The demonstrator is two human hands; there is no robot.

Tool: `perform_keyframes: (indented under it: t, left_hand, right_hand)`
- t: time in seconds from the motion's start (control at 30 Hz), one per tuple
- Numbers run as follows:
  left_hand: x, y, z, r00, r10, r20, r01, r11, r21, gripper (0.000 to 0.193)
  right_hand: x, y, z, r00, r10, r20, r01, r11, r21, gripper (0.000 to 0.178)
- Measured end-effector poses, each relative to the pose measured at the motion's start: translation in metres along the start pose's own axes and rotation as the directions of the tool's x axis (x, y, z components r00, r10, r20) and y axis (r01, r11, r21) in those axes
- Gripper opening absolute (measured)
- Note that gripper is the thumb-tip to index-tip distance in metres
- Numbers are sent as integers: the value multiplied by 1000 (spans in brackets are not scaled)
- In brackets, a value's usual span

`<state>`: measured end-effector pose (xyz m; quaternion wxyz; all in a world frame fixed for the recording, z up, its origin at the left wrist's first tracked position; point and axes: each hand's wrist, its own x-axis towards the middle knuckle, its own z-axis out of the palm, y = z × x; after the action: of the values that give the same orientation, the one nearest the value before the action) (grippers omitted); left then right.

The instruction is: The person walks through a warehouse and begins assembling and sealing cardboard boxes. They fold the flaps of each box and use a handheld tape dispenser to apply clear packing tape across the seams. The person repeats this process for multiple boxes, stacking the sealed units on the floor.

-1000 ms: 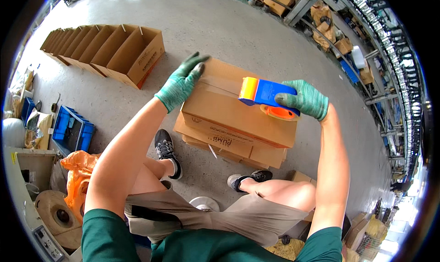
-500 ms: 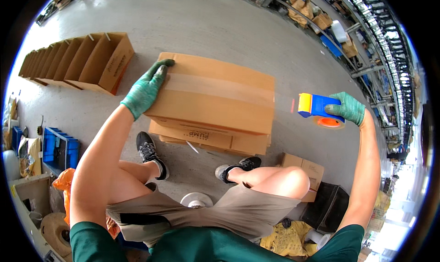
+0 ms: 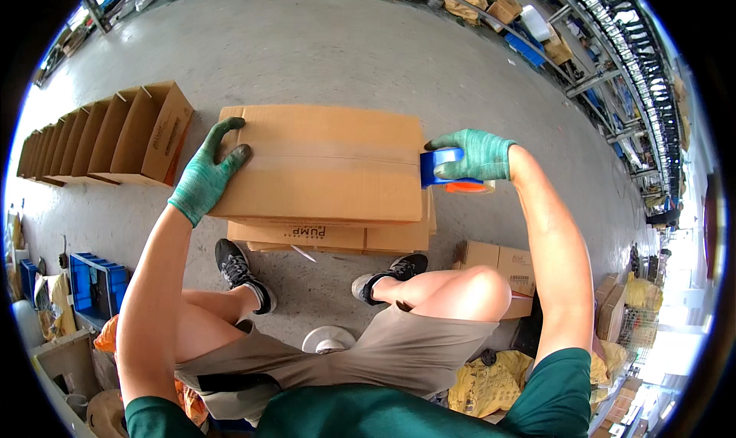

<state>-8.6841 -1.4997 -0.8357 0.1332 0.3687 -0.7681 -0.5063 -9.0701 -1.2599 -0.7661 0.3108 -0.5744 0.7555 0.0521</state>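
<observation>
A closed brown cardboard box (image 3: 322,185) lies before me on top of flat cardboard pieces (image 3: 368,237), a strip of clear tape along its top seam. My left hand (image 3: 207,170), in a green knit glove, grips the box's left end, thumb on the top and fingers over the far left corner. In my gloved right hand (image 3: 475,156) is a blue tape dispenser (image 3: 438,164) with an orange-cored roll. Its front end meets the right edge of the box at the seam. The contact under the dispenser is hidden.
A row of open cardboard boxes (image 3: 126,135) stands on the floor at the left. Nearer are a blue crate (image 3: 98,288) and, by my right knee, another cardboard box (image 3: 498,265). Metal racks (image 3: 606,78) run along the far right. A yellow sack (image 3: 487,384) lies beside me.
My right hand has brought the tape dispenser left, from out in the air to the box's right edge. My left hand still grips the box's left end.
</observation>
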Motion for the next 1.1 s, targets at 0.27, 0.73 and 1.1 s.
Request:
perform_keyframes:
  t: [0.27, 0.73, 1.1]
  left_hand:
    - [0, 0, -5, 999, 38, -26, -36, 996, 83, 51]
    - [4, 0, -1, 996, 63, -60, -53, 985, 166, 60]
    - [4, -3, 3, 998, 3, -59, -4, 1000, -18, 62]
  right_hand:
    - [24, -54, 62, 958, 283, 51, -263, 933, -245, 36]
    - [77, 39, 145, 588, 546, -597, -27, 751, 660, 36]
    - [133, -223, 78, 632, -147, -761, 49, 987, -150, 46]
